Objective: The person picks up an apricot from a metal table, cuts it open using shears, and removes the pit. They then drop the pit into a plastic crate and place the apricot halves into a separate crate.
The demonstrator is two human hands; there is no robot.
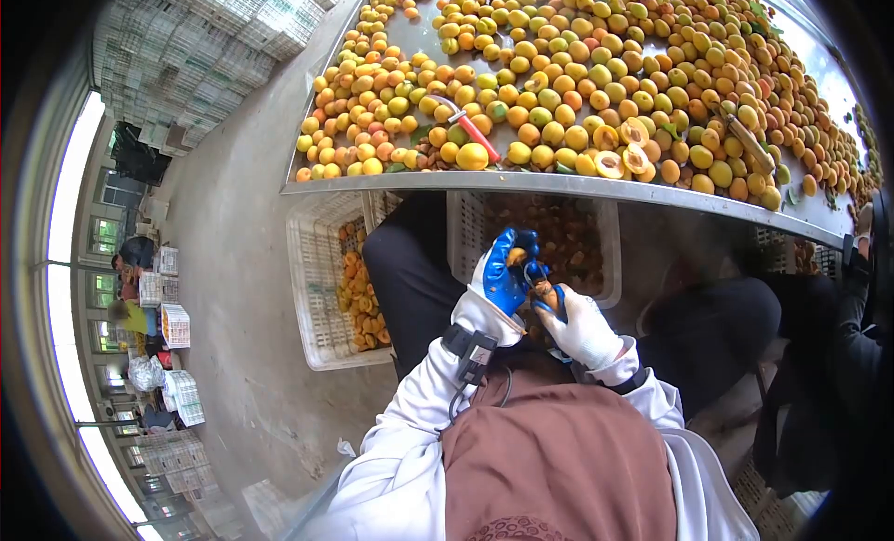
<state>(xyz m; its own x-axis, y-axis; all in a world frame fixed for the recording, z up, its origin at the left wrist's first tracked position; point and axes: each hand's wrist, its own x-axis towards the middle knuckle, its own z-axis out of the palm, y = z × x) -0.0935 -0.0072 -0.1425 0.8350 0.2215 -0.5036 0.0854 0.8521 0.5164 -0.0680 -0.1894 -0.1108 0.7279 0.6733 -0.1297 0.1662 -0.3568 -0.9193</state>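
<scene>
My left hand [504, 278], in a blue-coated glove, is closed around an apricot [516, 256] just below the table edge. Close beside it, my right hand [585, 329] in a white glove with blue on the fingers grips what looks like a brown-handled knife [547, 293]. Its metal end meets the fingers of my left hand, and fingers hide part of it. A curved knife with a red handle [477, 137] lies on the table among the apricots. Cut apricot halves [610, 163] rest near the table's front edge.
Whole apricots [596, 73] cover much of the metal table [521, 181]. Beneath it stand a white crate [321, 327] with apricot halves and another crate [610, 262] with darker contents. A wooden-handled tool [751, 144] lies at right, near another person's dark sleeve [855, 304]. Stacked crates [196, 57] stand far left.
</scene>
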